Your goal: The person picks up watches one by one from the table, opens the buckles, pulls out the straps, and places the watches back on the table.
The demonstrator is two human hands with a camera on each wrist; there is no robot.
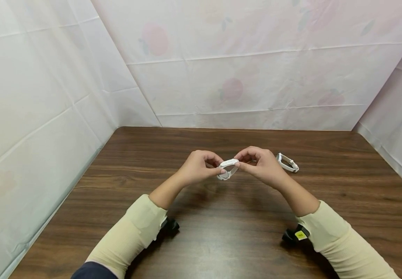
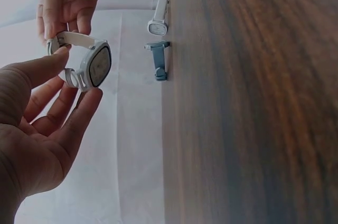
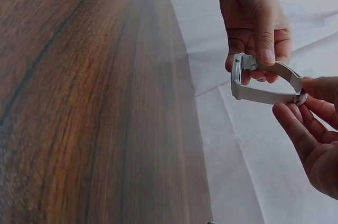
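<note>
Cream ribbed sleeves (image 1: pixel 134 228) sit closest, both wrists raised over the dark wood-grain table (image 1: pixel 221 232). Left hand (image 1: pixel 197 167) and right hand (image 1: pixel 261 164) both pinch a small white wristwatch with a rounded-square face (image 1: pixel 228 169) mid-air between them; looks light, with a bendy strap, so best held by the case. Second white watch (image 1: pixel 287 162) lies nearby
</note>
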